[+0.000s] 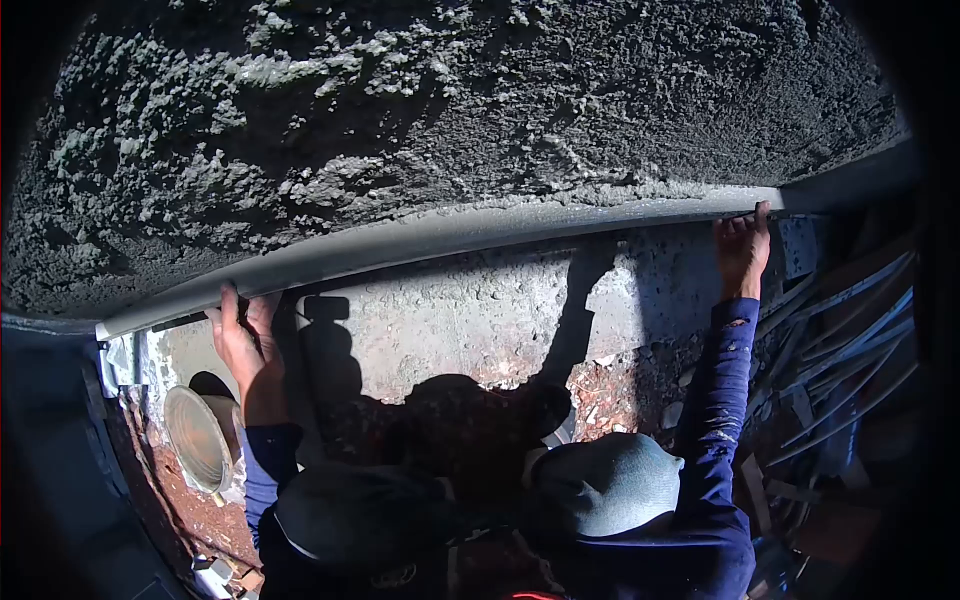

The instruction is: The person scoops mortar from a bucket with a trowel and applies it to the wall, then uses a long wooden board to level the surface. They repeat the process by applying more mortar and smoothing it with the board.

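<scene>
Head view showed us pressing a long grey metal straightedge (450,232) against the rough wet grey plaster wall (400,100). Our left hand (243,340) gripped its left end and our right hand (742,250) gripped its right end, fingers curled over the edge. Plaster above stayed lumpy and unlevelled; the bare concrete base (470,320) below remained uncoated, so levelling seemed barely begun.

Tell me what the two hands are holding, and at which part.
Both grip one long metal straightedge against the rough wet plaster wall: the left hand near its left end, the right hand near its right end.
</scene>
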